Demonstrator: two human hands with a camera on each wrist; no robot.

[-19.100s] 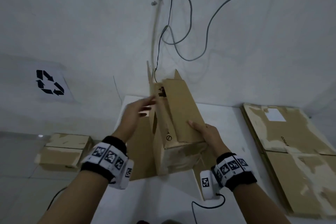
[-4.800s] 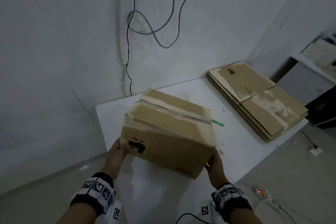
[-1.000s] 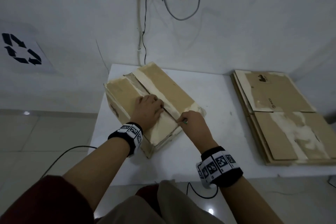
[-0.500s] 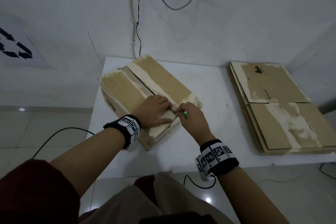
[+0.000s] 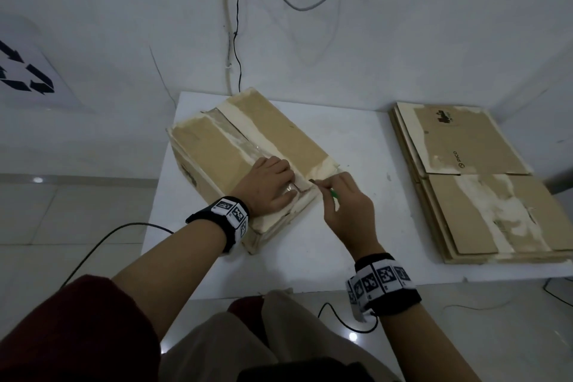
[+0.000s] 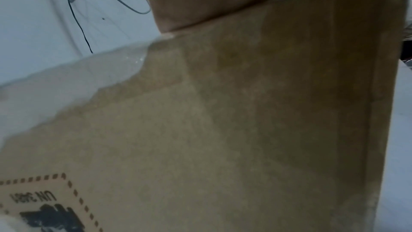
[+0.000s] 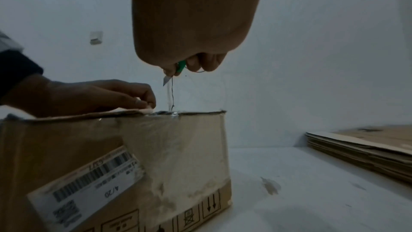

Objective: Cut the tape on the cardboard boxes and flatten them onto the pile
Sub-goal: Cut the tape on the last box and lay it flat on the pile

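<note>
A taped cardboard box [image 5: 235,146] sits at the left of the white table [image 5: 356,226], a clear tape seam [image 5: 245,139] running along its top. My left hand [image 5: 279,177] lies flat on the top by the seam's near end. In the right wrist view its fingertips [image 7: 142,101] press the flap at the edge. My right hand [image 5: 328,187] grips a green-handled knife [image 7: 181,66]. Its blade [image 7: 166,81] hangs just above the box's top edge [image 7: 169,113]. The left wrist view shows only the box's side [image 6: 223,130] and my palm.
A pile of flattened boxes [image 5: 465,183] lies on the table's right side, also low at the right in the right wrist view [image 7: 368,147]. Cables [image 5: 238,40] hang down the white wall behind the box. Bare table surface separates box and pile.
My left hand has stayed pressed on the box top. My right hand with the knife has shifted only slightly at the seam's near end. Seconds earlier both hands set this box on the table.
</note>
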